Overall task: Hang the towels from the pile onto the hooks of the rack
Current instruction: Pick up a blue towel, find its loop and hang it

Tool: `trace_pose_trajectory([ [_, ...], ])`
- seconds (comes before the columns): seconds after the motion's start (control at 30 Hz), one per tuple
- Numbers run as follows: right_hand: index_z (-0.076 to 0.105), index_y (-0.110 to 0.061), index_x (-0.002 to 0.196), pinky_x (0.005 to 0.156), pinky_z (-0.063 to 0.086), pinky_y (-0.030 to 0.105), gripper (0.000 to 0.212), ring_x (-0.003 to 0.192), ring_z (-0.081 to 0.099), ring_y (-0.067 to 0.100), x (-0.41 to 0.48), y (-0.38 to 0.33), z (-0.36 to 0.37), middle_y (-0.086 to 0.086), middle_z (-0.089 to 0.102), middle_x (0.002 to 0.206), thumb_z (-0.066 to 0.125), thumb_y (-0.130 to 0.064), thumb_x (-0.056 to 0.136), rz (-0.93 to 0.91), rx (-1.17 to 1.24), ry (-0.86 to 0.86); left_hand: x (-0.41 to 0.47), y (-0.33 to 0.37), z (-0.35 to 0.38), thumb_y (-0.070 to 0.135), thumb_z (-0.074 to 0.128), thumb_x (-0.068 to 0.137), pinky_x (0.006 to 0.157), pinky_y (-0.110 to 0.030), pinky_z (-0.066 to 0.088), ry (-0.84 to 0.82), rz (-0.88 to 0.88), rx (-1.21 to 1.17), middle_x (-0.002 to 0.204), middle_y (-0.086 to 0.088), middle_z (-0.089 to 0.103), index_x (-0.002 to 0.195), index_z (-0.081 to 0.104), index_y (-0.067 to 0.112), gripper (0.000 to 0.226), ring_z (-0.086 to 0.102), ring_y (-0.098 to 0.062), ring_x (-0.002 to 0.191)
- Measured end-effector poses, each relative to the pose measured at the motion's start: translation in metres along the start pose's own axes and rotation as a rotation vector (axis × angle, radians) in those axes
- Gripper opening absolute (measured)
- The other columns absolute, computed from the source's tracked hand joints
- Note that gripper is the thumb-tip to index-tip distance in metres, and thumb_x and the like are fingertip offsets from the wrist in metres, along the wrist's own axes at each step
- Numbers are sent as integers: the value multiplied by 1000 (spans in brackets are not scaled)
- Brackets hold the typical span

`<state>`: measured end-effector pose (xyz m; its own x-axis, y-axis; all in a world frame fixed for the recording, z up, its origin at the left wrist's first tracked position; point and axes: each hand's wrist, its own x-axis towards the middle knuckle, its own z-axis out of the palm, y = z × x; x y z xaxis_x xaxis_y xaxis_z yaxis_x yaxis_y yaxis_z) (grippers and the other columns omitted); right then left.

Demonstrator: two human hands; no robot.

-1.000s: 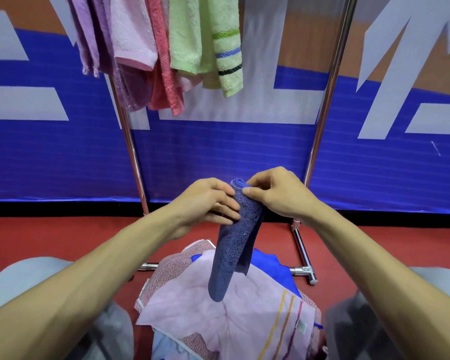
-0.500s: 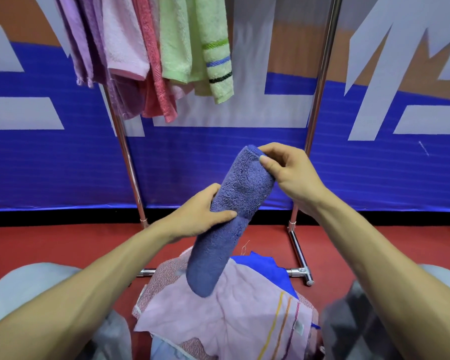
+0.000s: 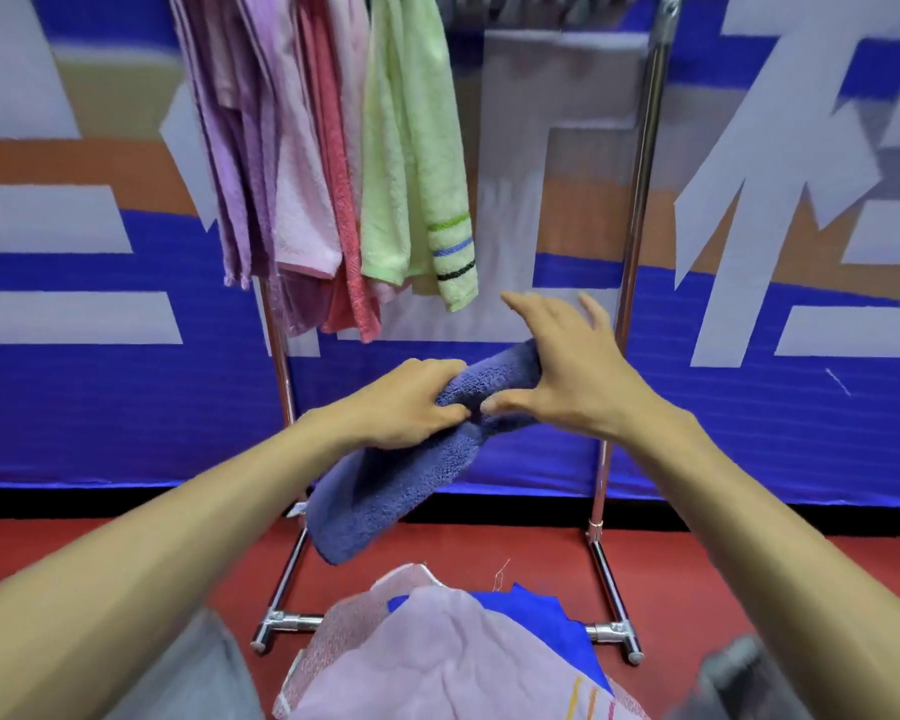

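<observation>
A fuzzy blue-grey towel (image 3: 396,485) hangs folded in front of me, its lower end dangling above the pile. My left hand (image 3: 401,407) grips its middle. My right hand (image 3: 567,371) lies over its upper end with fingers spread, the thumb pressed against the cloth. The pile of towels (image 3: 437,662) lies low in view, a pale lilac one on top over a bright blue and a speckled pink one. The chrome rack (image 3: 640,210) stands behind, with purple, pink, red and light green towels (image 3: 411,163) hung at its upper left.
The rack's right half is free of towels. Its wheeled base bars (image 3: 287,623) rest on the red floor on both sides of the pile. A blue, white and orange banner wall (image 3: 74,407) runs close behind. My grey-clad knees flank the pile.
Both hands have lifted the blue-grey towel higher toward the rack. My right hand has gone from pinching its top end to spreading its fingers over it. The view has tilted upward.
</observation>
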<state>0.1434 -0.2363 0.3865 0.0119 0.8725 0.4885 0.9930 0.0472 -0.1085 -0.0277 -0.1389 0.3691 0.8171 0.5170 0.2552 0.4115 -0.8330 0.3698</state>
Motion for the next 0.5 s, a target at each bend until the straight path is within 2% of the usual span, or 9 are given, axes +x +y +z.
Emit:
trace_pose_trajectory([
  [0.07, 43, -25, 137, 114, 6, 44, 84, 126, 47, 17, 17, -10, -26, -2, 58, 126, 72, -62, 67, -60, -182, -91, 9, 13, -27, 17, 59, 85, 67, -31, 38, 15, 41, 79, 83, 1, 61, 88, 55, 9, 9, 53, -19, 77],
  [0.13, 59, -23, 103, 106, 22, 40, 45, 99, 59, 22, 30, -23, -56, -3, 62, 89, 71, -54, 72, -99, -305, -48, 15, 26, -57, 18, 57, 84, 73, -31, 42, 32, 83, 131, 90, 0, 64, 94, 57, 12, 12, 57, -19, 84],
  [0.17, 57, -22, 88, 97, 29, 37, 34, 87, 58, 24, 36, -28, -69, -2, 58, 76, 71, -50, 74, -98, -324, -14, 18, 32, -70, 19, 57, 84, 75, -32, 44, 43, 89, 143, 93, -1, 65, 97, 57, 14, 14, 58, -20, 86],
  [0.2, 58, -22, 81, 85, 33, 35, 28, 81, 57, 27, 40, -32, -81, 0, 56, 72, 71, -47, 76, -84, -315, 21, 20, 37, -82, 19, 58, 85, 74, -32, 44, 63, 86, 150, 95, -2, 65, 98, 56, 15, 14, 59, -21, 87],
  [0.27, 64, -20, 80, 68, 32, 31, 25, 76, 57, 28, 51, -36, -107, 4, 61, 74, 72, -43, 76, -43, -241, 130, 23, 50, -109, 18, 61, 87, 70, -29, 41, 143, 86, 148, 95, -1, 64, 99, 54, 16, 14, 58, -20, 87],
  [0.33, 63, -18, 73, 61, 42, 32, 25, 74, 60, 31, 61, -38, -132, 7, 65, 75, 74, -40, 74, 22, -98, 232, 23, 65, -133, 17, 66, 86, 68, -21, 40, 241, 102, 68, 97, 3, 63, 106, 55, 18, 23, 58, -15, 87],
  [0.4, 60, -14, 66, 59, 49, 35, 28, 70, 60, 33, 71, -37, -150, 10, 66, 70, 73, -38, 72, 107, 27, 297, 22, 77, -150, 15, 72, 80, 68, -7, 39, 305, 138, -14, 97, 8, 62, 113, 55, 19, 36, 57, -8, 86],
  [0.47, 60, -11, 64, 59, 52, 38, 28, 68, 61, 33, 79, -37, -170, 11, 65, 67, 70, -35, 71, 157, 94, 371, 19, 87, -164, 13, 75, 73, 68, -6, 38, 321, 151, -10, 93, 16, 58, 112, 51, 26, 47, 55, -2, 80],
  [0.5, 61, -10, 64, 60, 54, 40, 26, 68, 62, 31, 83, -36, -180, 10, 65, 67, 69, -35, 71, 172, 131, 419, 17, 90, -169, 14, 74, 71, 69, -10, 40, 320, 146, 14, 92, 18, 57, 109, 47, 30, 50, 55, -3, 80],
])
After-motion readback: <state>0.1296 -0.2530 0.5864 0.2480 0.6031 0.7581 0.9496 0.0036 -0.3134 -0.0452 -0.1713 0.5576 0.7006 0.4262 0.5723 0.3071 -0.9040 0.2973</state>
